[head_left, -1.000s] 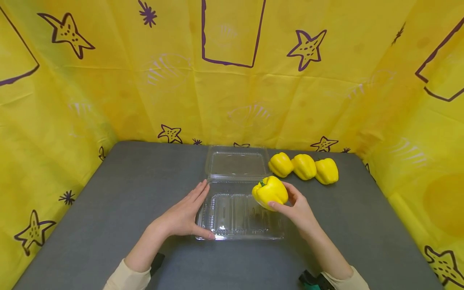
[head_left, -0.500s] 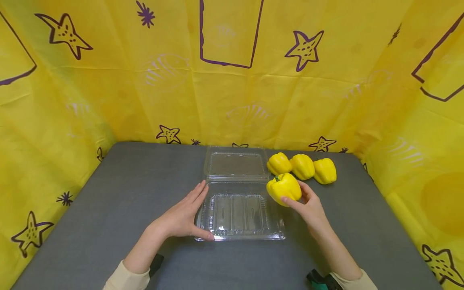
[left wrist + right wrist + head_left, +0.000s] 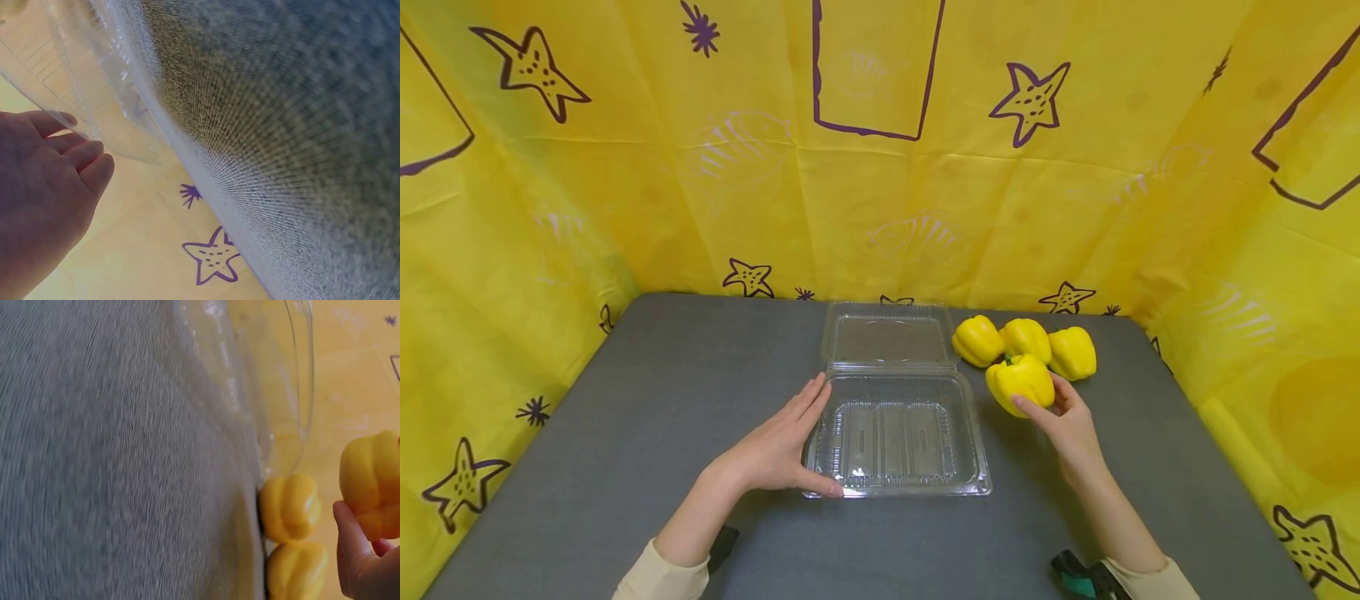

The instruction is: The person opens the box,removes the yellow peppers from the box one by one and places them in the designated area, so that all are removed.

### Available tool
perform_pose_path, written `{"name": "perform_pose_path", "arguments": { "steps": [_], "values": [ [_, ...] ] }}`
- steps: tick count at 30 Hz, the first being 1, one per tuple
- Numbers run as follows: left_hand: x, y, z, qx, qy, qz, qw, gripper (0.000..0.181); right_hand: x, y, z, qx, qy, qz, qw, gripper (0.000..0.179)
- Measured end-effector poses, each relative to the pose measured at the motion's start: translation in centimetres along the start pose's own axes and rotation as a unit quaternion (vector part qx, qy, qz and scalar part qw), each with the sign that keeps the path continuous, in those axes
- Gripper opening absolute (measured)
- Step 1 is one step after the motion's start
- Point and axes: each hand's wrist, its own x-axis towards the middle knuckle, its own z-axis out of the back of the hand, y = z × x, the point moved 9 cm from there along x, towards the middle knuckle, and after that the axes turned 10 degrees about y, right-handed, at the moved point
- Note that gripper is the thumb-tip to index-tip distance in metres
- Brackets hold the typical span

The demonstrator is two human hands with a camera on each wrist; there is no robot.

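Note:
My right hand point(image 3: 1071, 429) grips a yellow bell pepper point(image 3: 1018, 385) with a green stem, thumb at the near side. In the right wrist view this bell pepper point(image 3: 369, 481) is off the table. Behind it, two bell peppers point(image 3: 977, 340) point(image 3: 1072, 352) flank another bell pepper point(image 3: 1026, 335), which it partly covers. A clear plastic clamshell container point(image 3: 895, 442) lies with its lid point(image 3: 891, 337) folded back. Along its left side rests my left hand point(image 3: 778, 446), fingers straight, thumb on the front rim. The left wrist view shows those fingertips point(image 3: 94, 156) at the clear plastic.
The grey tabletop point(image 3: 670, 392) carries everything. Yellow cloth point(image 3: 880, 192) with drawn starfish hangs behind and on both sides of it. Dark straps point(image 3: 1082, 577) sit at the wrists, by the cream sleeves point(image 3: 662, 575).
My right hand has carried the bell pepper rightward, from above the container's right part to just in front of the other peppers. The left hand stays at the container.

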Motion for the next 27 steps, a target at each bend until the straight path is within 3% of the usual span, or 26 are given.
{"name": "perform_pose_path", "arguments": {
  "steps": [13, 27],
  "values": [
    [0.0, -0.1, 0.1, 0.000, 0.000, -0.005, 1.0000, 0.140, 0.3, -0.7, 4.1, 0.058, -0.042, 0.006, 0.9974, 0.067],
    [-0.1, -0.1, 0.2, 0.005, -0.007, -0.010, 0.9999, 0.140, 0.8, -2.6, 9.2, 0.141, -0.129, -0.009, 0.9816, 0.045]
  ]
}}
